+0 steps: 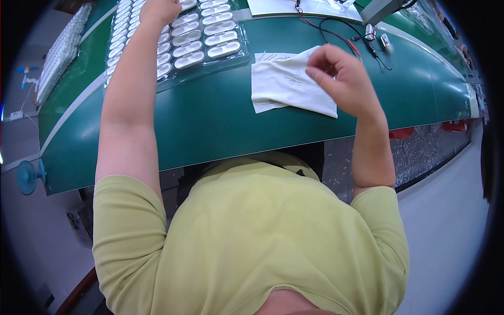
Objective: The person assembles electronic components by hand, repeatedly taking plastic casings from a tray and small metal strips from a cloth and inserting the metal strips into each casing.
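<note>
My left hand (160, 10) reaches far out over a clear plastic tray (202, 39) that holds rows of white oval cases; the fingers rest on the tray's far part and I cannot tell whether they hold one. My right hand (341, 73) hovers above a folded white cloth (286, 84) on the green table (210, 126). Its fingers are curled and pinch the cloth's upper right corner.
Red and black cables (341, 31) and small metal parts lie at the far right of the table. More trays of white pieces (63, 47) stand at the far left. A small teal fan (29, 176) is fixed near the table's left edge. A white sheet lies at the back.
</note>
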{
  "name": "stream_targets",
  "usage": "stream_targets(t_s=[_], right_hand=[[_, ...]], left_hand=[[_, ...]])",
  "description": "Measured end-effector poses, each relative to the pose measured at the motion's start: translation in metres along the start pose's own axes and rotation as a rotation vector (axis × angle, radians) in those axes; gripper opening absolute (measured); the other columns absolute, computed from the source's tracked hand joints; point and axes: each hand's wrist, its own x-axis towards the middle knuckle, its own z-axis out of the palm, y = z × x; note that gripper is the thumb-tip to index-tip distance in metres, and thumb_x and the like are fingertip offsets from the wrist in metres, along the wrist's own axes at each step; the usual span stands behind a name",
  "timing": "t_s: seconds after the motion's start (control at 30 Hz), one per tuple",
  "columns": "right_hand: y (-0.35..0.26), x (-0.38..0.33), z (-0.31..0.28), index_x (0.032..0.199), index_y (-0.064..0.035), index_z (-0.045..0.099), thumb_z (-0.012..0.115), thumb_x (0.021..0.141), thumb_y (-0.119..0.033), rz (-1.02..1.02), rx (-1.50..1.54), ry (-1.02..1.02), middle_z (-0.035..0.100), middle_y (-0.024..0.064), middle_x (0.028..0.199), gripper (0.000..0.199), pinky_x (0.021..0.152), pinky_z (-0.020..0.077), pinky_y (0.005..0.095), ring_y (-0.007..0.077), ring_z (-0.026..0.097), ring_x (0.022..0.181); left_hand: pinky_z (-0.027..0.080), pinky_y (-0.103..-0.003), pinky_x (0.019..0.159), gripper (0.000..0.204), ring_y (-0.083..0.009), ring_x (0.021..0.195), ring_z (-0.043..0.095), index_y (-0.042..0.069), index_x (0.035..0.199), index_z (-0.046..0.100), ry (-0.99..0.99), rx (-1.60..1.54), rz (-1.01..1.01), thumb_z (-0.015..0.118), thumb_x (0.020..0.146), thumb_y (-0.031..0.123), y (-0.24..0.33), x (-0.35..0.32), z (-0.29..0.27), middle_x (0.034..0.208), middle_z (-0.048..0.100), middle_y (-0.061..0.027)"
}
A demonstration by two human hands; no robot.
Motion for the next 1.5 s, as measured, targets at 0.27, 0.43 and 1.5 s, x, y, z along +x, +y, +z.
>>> stream_targets(t_s=[0.27, 0.43, 1.5], right_hand=[[0.028, -0.008, 0.026, 0.09, -0.0001, 0.054, 0.065, 0.082, 0.0, 0.104, -0.537, -0.111, 0.059, 0.0138, 0.086, 0.014, 0.071, 0.0486, 0.036, 0.0286, 0.058, 0.079], [0.024, 0.0, 0.03, 0.093, -0.0001, 0.054, 0.064, 0.083, -0.002, 0.147, -0.573, -0.168, 0.061, 0.0168, 0.091, 0.014, 0.076, 0.0483, 0.0396, 0.0335, 0.059, 0.084], [0.007, -0.004, 0.051, 0.097, -0.0002, 0.059, 0.058, 0.088, 0.001, -0.011, -0.223, 0.006, 0.064, 0.0132, 0.092, 0.009, 0.08, 0.0501, 0.033, 0.025, 0.062, 0.086]], left_hand=[[0.058, -0.029, 0.07, 0.026, -0.0223, 0.08, 0.068, -0.005, 0.112, 0.056, -0.014, -1.546, -0.268, 0.052, 0.088, 0.004, 0.058, -0.084, -0.022, 0.098, 0.064, -0.0143], [0.053, -0.026, 0.063, 0.03, -0.0181, 0.072, 0.062, -0.004, 0.11, 0.061, -0.271, -1.955, -0.457, 0.05, 0.083, -0.001, 0.082, -0.146, -0.022, 0.092, 0.064, -0.0109], [0.046, -0.021, 0.044, 0.023, -0.0088, 0.051, 0.056, 0.0, 0.105, 0.065, -0.337, -1.778, -0.493, 0.052, 0.088, 0.007, 0.134, -0.188, -0.001, 0.072, 0.063, -0.0062]])
